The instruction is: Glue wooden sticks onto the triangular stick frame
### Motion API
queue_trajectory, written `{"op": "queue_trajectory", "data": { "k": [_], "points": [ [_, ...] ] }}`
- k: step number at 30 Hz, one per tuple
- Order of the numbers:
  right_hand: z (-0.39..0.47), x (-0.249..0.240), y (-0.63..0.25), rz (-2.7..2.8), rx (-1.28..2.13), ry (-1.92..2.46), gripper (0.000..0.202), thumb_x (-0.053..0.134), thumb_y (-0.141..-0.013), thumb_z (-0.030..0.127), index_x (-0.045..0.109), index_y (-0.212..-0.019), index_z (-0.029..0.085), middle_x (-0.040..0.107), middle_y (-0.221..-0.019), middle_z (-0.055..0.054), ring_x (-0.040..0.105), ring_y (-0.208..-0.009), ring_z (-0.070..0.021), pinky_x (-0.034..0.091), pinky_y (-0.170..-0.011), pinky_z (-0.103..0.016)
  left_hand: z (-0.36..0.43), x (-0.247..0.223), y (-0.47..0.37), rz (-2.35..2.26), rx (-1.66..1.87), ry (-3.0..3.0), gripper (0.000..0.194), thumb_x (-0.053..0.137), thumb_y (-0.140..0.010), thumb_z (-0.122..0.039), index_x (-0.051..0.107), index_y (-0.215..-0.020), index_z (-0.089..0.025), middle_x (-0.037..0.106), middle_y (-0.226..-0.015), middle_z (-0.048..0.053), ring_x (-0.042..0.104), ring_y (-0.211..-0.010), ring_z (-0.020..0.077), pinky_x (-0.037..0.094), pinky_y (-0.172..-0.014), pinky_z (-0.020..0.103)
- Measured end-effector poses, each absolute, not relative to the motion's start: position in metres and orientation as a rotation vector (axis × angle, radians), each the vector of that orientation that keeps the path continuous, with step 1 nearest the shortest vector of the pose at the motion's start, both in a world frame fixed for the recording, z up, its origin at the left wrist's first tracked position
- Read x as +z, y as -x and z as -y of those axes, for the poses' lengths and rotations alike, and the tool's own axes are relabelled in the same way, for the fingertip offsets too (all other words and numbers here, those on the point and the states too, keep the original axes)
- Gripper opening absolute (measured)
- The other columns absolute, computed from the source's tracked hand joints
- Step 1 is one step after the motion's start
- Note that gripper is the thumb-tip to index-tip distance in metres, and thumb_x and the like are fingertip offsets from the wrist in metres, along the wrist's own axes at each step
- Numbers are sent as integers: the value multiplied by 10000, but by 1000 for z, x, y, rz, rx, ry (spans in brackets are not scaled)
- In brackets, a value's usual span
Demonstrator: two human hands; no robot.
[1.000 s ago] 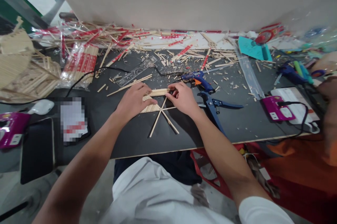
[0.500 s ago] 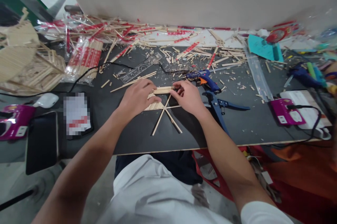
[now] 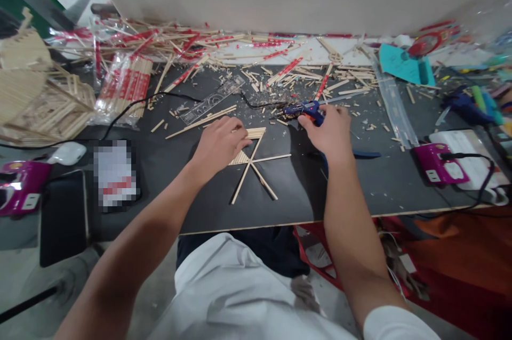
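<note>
Toward the front edge of the table point(image 3: 288, 209), my left hand point(image 3: 218, 143), half curled, rests on the stick frame point(image 3: 250, 160). Farther back, my right hand point(image 3: 333, 129) bends around the glue gun point(image 3: 299, 109); how tightly either holds, I cannot tell. Probably gluing is being prepared; lifting needs firm grip.

Dark phone point(image 3: 64, 223) beside purple box point(image 3: 30, 185), teal paper point(image 3: 400, 64) at back, orange cloth point(image 3: 468, 244)

Blue glue gun point(image 3: 296, 109), pale striped stick frame point(image 3: 250, 161), 2 magenta power boxes point(image 3: 427, 160), turquoise card point(image 3: 400, 65), dark grey tabletop point(image 3: 208, 211)
</note>
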State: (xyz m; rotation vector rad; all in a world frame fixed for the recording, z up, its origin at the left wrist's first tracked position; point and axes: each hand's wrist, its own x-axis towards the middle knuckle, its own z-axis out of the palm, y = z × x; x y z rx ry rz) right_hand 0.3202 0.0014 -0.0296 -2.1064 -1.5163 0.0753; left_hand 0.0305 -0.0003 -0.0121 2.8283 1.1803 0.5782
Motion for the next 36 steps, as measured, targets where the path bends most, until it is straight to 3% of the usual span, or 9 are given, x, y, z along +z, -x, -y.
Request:
{"op": "queue_trajectory", "data": {
  "k": [3,9,13,19,24,28,32,36],
  "points": [
    [-3,-32,-319,1552,172,2237,600,821,-779,471,638,-1165,49,599,-1172,-261,522,-1243,-414,416,-1067,-544,-2,-14,-34,-1167,562,-2841,226,640,-986,-339,763,-940,-155,719,-1015,93,647,-955,239,492,-856,359],
    [-3,-28,-317,1587,158,2296,477,767,-818,406,674,-1108,40,630,-1066,-223,521,-1226,-377,434,-1057,-478,-2,-17,-34,-1186,578,-2817,183,645,-983,-297,749,-925,-159,721,-983,75,643,-943,222,489,-855,339],
    [-4,-29,-319,1581,158,2286,533,765,-804,381,664,-1172,10,643,-1078,-232,531,-1223,-374,431,-1074,-475,-3,-16,-34,-1192,591,-2800,180,649,-980,-299,744,-916,-161,725,-982,74,640,-941,223,487,-852,341],
    [-6,-32,-319,1526,122,2243,477,754,-781,330,662,-1157,51,639,-1119,-228,543,-1203,-374,426,-1082,-513,-3,-17,-34,-1199,597,-2783,185,647,-980,-322,734,-939,-164,725,-1009,81,642,-948,228,493,-866,344],
    [-5,-33,-316,1489,159,2265,531,806,-754,383,626,-1149,79,599,-1156,-227,523,-1218,-387,416,-1073,-533,-2,-12,-31,-1221,663,-2745,257,587,-1011,-354,732,-1051,-145,722,-1087,114,656,-1012,242,507,-920,351],
    [-1,-25,-311,1433,0,2161,461,804,-765,375,620,-1121,147,584,-1232,-214,518,-1229,-406,396,-1051,-622,0,1,-17,-1519,632,-2594,288,515,-1029,-327,730,-1073,-140,721,-1043,125,668,-1021,262,513,-893,365],
    [6,-13,-297,1585,140,1808,133,615,-912,296,653,-984,190,688,-985,-117,646,-945,-277,514,-926,-488,4,16,-3,-1725,378,-2413,331,519,-1015,-417,732,-977,-166,727,-912,100,685,-877,263,519,-806,373],
    [12,-12,-275,1920,486,1496,205,600,-887,161,694,-1069,184,726,-1035,-86,647,-746,-190,556,-788,-380,14,23,0,-1605,158,-2434,437,648,-933,-529,679,-1164,-160,714,-1160,136,672,-1088,330,523,-939,431]
  ]
}}
